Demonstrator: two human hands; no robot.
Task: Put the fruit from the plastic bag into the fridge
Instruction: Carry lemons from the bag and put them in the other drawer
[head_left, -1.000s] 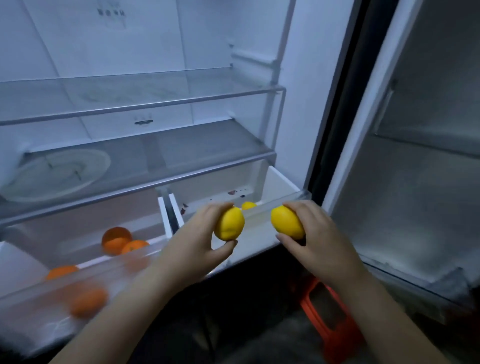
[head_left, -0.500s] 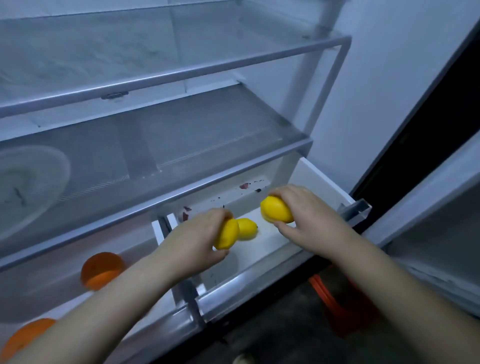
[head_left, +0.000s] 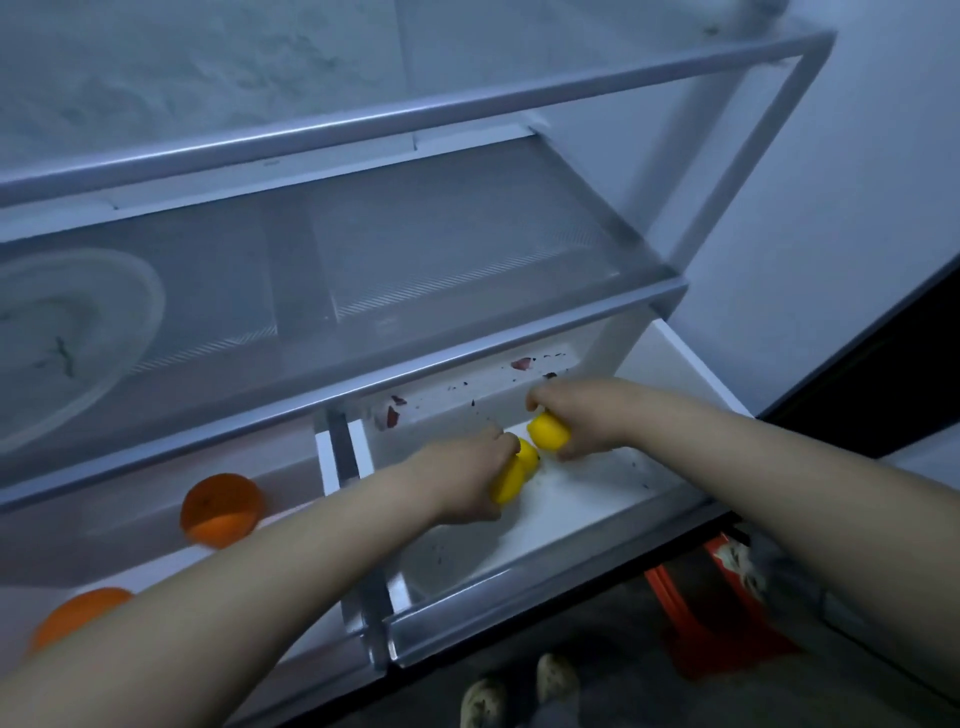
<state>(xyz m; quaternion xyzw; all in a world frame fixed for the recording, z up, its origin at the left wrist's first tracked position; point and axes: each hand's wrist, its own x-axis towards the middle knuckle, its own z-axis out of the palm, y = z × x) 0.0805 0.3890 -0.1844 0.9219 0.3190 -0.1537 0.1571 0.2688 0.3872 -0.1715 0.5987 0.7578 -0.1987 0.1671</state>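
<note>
Yellow lemons, three: your left-hand lemon (head_left: 511, 479) lies lengthwise near the middle of the fridge's right drawer (head_left: 545, 571); a second lemon (head_left: 529, 453) peeks out just behind it, touching; your right-hand lemon (head_left: 548, 432) sits toward the drawer's back wall. Oranges, two: one orange (head_left: 221, 509) at the left drawer's back, another orange (head_left: 78, 616) near its front left corner.
</note>
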